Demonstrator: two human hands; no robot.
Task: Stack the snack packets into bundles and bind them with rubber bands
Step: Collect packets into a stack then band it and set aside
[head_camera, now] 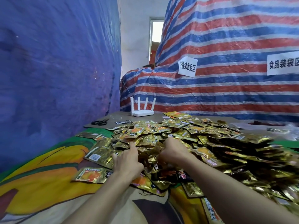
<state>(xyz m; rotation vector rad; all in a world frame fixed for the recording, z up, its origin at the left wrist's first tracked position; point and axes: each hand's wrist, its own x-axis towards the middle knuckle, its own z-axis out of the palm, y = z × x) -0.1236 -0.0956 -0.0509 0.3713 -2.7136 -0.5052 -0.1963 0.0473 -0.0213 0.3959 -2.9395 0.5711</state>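
Snack packets [202, 135] lie heaped loose on the surface [48, 175], none bundled yet. Left hand [127, 162] presses in, fingers straight; right hand [174, 152] fingers curl on a clump. Risk: slick foil slips, stack fans out w/ uneven squeeze.

Router [142, 112] behind packet heap [186, 136]; scissors [99, 122] left.

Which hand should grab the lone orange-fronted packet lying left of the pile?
Left. The left hand sits just beside the lone packet; the right hand is farther, fingers down in the pile.
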